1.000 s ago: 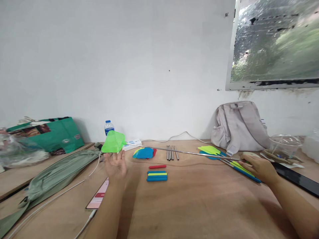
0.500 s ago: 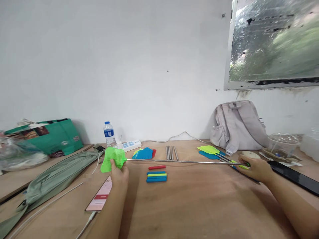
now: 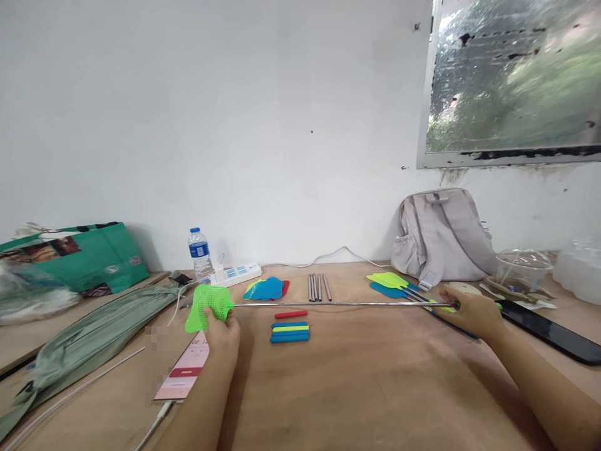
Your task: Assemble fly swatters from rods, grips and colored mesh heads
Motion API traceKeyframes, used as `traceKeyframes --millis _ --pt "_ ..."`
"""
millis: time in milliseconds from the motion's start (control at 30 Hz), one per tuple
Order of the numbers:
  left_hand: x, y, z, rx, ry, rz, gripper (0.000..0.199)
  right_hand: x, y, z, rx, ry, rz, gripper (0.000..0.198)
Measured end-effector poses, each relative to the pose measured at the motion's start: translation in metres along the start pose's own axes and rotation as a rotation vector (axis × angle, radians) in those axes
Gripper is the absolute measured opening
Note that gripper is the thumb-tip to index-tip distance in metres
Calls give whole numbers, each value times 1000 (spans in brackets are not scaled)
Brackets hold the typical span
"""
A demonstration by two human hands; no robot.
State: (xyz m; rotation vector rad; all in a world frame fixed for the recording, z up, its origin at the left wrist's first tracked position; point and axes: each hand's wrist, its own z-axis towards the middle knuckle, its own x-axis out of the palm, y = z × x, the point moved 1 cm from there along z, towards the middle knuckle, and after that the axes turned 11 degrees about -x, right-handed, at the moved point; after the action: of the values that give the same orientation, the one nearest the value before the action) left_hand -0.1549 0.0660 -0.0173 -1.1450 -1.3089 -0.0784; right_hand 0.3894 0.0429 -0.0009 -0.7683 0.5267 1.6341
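I hold a telescopic fly swatter with a bright green perforated head point(image 3: 206, 302) and a thin metal rod point(image 3: 338, 304) stretched level across the table. My left hand point(image 3: 223, 331) grips the head near its neck. At the other end, my right hand point(image 3: 472, 315) is closed around the green handle, and a bit of green shows beyond the hand. Behind the rod lie loose swatter heads point(image 3: 268, 288) in blue, yellow and red, and several short metal rods point(image 3: 319, 288). In front are a red handle point(image 3: 290, 314) and stacked blue and yellow handles point(image 3: 290, 332).
Several swatters point(image 3: 387, 282) lie near my right hand, by a grey backpack point(image 3: 441, 238). A black phone point(image 3: 549, 332) and a plastic cup point(image 3: 523, 269) are at right. At left are a lit phone point(image 3: 181, 373), water bottle point(image 3: 199, 250), power strip point(image 3: 241, 273) and green bag point(image 3: 103, 250).
The view has swung slightly to the right. My right hand has turned a little, and green handle now shows past its far side. Both hands keep hold of the fly swatter.
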Motion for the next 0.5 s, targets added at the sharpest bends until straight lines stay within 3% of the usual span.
traceKeyframes --millis 200,500 --pt "3 1 -5 6 7 28 23 -3 14 3 -44 76 -86 32" --pt "21 20 -33 -77 74 15 21 -6 85 13 -117 163 59 21"
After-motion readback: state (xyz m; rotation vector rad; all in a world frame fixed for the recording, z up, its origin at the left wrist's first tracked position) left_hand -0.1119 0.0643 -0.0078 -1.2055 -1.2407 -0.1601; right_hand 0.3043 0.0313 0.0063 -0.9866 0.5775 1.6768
